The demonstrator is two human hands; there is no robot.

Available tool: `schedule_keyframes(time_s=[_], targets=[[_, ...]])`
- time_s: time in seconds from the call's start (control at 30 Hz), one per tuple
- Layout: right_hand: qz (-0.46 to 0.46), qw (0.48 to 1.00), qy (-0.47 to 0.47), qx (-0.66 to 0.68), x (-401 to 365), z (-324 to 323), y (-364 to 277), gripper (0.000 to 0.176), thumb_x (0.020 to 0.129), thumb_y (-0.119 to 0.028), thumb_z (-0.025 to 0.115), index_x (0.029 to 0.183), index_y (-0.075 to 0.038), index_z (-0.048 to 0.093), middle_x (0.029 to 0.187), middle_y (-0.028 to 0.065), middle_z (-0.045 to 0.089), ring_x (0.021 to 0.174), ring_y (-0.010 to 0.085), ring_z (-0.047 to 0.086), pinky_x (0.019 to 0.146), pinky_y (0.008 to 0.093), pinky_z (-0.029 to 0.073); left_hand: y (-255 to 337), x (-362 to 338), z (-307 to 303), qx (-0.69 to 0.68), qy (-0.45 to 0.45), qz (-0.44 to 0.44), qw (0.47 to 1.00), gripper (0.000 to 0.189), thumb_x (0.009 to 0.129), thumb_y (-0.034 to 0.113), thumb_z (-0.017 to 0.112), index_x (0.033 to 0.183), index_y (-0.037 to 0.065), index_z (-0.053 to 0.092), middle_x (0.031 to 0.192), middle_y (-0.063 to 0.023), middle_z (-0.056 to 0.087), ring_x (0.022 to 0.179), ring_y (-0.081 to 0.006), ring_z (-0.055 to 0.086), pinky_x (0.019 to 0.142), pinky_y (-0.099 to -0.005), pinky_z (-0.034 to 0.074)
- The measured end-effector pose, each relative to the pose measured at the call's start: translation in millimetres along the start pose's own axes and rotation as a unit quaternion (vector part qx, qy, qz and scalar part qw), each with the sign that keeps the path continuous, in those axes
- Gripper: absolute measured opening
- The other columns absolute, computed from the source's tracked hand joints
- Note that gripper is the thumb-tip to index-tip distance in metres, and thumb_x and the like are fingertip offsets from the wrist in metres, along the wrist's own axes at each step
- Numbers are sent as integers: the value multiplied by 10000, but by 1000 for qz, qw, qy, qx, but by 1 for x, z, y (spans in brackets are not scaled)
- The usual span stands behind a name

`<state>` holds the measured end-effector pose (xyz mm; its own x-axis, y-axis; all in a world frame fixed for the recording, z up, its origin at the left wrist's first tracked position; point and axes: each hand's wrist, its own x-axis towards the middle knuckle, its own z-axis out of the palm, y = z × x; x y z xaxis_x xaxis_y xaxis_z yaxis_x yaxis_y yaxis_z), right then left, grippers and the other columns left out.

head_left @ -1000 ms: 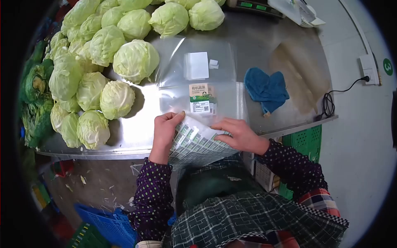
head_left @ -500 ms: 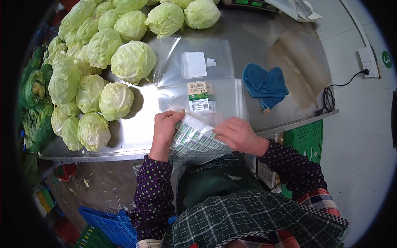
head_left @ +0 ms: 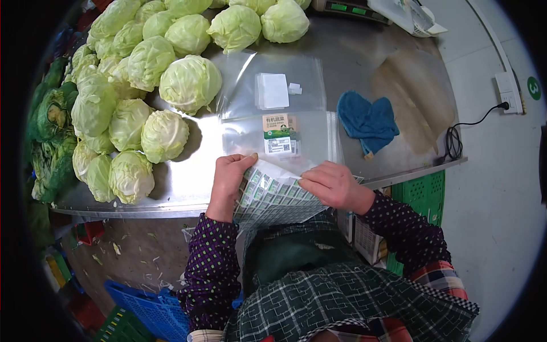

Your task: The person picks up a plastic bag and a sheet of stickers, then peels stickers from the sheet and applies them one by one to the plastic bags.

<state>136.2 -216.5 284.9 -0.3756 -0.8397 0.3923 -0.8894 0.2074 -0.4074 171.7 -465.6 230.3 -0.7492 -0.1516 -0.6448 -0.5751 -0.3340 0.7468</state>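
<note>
My left hand (head_left: 232, 178) grips the left edge of a sheet of small green-and-white stickers (head_left: 272, 196), its thumb on top. At the sheet's upper right edge, the fingers of my right hand (head_left: 335, 185) are closed in a pinch. The sheet tilts over the table's front edge. Just beyond it lies a stack of clear plastic bags (head_left: 239, 132), with a printed label (head_left: 276, 134) on the near part. A white paper pad (head_left: 272, 91) and small white pieces (head_left: 294, 89) rest farther up the bags.
Many cabbages (head_left: 190, 84) are piled on the left of the metal table (head_left: 379, 60). A blue cloth glove (head_left: 367, 121) lies right of the bags. A scale (head_left: 350, 8) stands at the back, and a coiled black cable (head_left: 453, 139) hangs by the right edge. Below are green (head_left: 421, 194) and blue crates (head_left: 145, 308).
The view has shifted slightly, so the table things appear a little farther right. The sticker sheet now faces up flatter, showing more of its grid. Both hands keep their hold.
</note>
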Motion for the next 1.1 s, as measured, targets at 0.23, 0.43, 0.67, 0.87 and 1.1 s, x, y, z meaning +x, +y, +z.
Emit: schedule_keyframes(time_s=[0.23, 0.43, 0.67, 0.87, 1.1], targets=[[191, 970, 93, 116, 18, -1, 0, 185, 726, -61, 664, 900, -44, 604, 973, 89, 595, 846, 272, 590, 738, 356, 475, 6, -2, -5, 2, 30, 30, 999, 190, 824, 113, 677, 728, -49, 650, 650, -62, 627, 525, -102, 546, 495, -233, 419], [127, 990, -6, 65, 11, 10, 3, 151, 740, -95, 674, 863, -62, 593, 934, 66, 573, 827, 242, 569, 732, 356, 452, 6, 0, -4, 19, 34, 31, 999, 178, 826, 108, 677, 731, -39, 647, 650, -55, 623, 523, -95, 540, 501, -228, 417], [128, 991, 14, 36, 10, 15, 3, 141, 739, -72, 651, 865, -43, 595, 863, 61, 552, 777, 238, 560, 691, 347, 445, 6, -3, -2, 10, 38, 27, 999, 164, 822, 104, 681, 750, -39, 647, 667, -65, 636, 531, -100, 558, 509, -227, 435], [56, 997, -5, -43, 7, 13, 4, 164, 689, -61, 615, 846, -37, 577, 863, 72, 552, 770, 224, 558, 674, 346, 443, 6, -4, 0, 14, 43, 26, 999, 170, 823, 109, 683, 754, -43, 650, 668, -67, 636, 527, -101, 555, 503, -224, 430], [178, 967, 132, 126, 17, 9, 8, 55, 773, -50, 596, 799, -20, 558, 884, 97, 560, 750, 256, 557, 648, 347, 446, 8, -7, -17, 36, 58, 49, 996, 166, 828, 105, 661, 740, -35, 656, 674, -51, 635, 546, -98, 549, 531, -227, 424]])
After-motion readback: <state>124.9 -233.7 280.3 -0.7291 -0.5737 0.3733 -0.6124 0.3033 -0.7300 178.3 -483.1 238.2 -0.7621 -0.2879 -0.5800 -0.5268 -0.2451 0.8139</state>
